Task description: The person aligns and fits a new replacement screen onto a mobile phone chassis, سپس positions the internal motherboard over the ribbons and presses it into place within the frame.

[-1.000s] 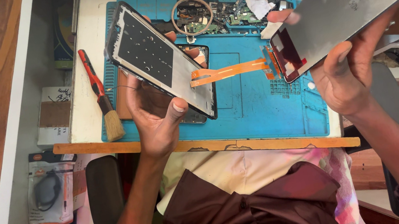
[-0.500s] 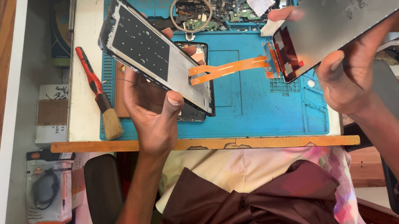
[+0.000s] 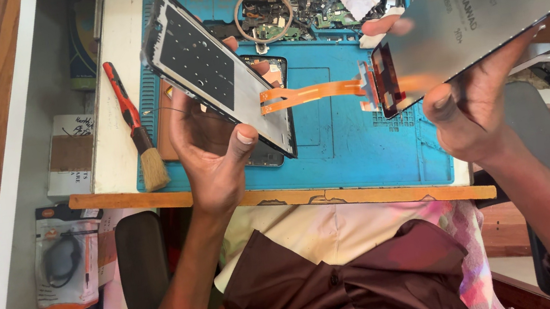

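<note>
Below both hands a blue mat (image 3: 356,156) covers the white table (image 3: 111,129). Left hand (image 3: 212,153) fingers grip a phone frame (image 3: 218,75) tilted above it; right hand (image 3: 474,108) fingers pinch a grey screen panel (image 3: 486,3). Between them runs an orange ribbon (image 3: 313,92). Beyond the fingers lie loose parts (image 3: 311,13).

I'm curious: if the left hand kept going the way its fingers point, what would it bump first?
The left hand already holds the phone frame. Beyond it, probably the pile of small parts, though depth is unclear.
</note>
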